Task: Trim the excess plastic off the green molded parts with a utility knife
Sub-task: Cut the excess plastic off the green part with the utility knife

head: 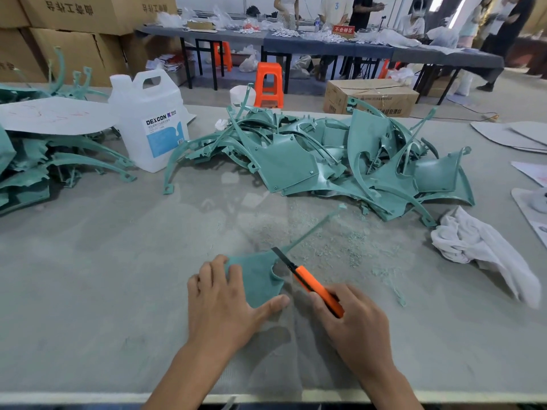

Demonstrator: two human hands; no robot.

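Observation:
A green molded part [258,276] lies flat on the grey table near the front edge, with a thin arm running up and to the right. My left hand [220,303] presses on it, fingers along its left side and thumb along its lower edge. My right hand [352,327] grips an orange utility knife [318,287]. The knife's dark blade touches the part's upper edge where the thin arm begins. A large pile of green molded parts [319,161] sits behind at the table's middle.
Green shavings [349,244] are scattered right of the part. A white rag [485,250] lies at right. A white jug [149,119] stands at back left beside another heap of green parts [44,161] under a grey sheet. Papers lie along the right edge.

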